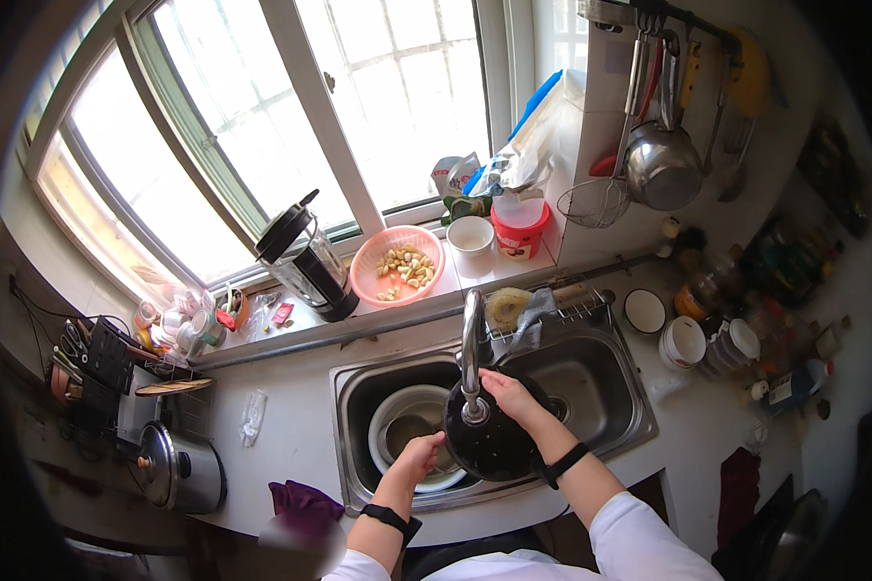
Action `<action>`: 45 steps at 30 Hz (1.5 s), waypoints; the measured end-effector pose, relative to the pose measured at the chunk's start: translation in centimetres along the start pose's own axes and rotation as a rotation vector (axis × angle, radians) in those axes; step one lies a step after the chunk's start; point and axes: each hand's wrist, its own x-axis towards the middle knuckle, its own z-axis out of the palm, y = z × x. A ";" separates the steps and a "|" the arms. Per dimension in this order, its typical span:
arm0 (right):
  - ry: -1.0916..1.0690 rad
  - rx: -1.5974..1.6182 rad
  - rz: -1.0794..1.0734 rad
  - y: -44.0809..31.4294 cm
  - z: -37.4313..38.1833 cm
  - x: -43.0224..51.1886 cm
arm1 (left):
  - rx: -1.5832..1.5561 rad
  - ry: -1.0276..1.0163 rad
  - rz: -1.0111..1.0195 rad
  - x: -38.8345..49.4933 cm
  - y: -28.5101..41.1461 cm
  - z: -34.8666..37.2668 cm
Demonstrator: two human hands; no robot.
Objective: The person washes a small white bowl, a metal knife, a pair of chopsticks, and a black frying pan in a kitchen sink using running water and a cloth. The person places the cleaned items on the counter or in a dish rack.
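Observation:
A round black pan or bowl (490, 447) is tilted over the divider of the double stainless-steel sink (647, 428), under the chrome faucet (471, 327). My left hand (420, 456) grips its left edge with curled fingers. My right hand (510, 398) is at its upper right rim, fingers pointing toward the faucet; their undersides are hidden. Pale specks dot the dark surface. Below my left hand, a white basin (380, 414) stands in the left sink bowl with a smaller round vessel (407, 433) inside. Part of the right bowl's drain (563, 408) shows beside the black vessel.
A dish rack (588, 309) behind the sink holds a yellow scrubber (507, 309) and grey cloth (536, 317). On the ledge stand a pink colander (360, 272) of garlic cloves and a pitcher (309, 265). A steel pot (196, 472) is left; bowls (683, 341) stand right.

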 end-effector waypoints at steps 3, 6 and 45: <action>-0.187 -0.263 0.121 1.0 2.3 4.1 | -0.018 0.024 -0.033 0.2 -0.5 -0.3; -0.255 -0.144 0.158 0.9 3.0 4.6 | -0.036 0.026 -0.039 0.2 -1.1 -0.4; 0.186 -0.660 -0.486 -5.0 1.9 -7.0 | -0.240 -0.088 -0.052 1.1 -3.4 2.5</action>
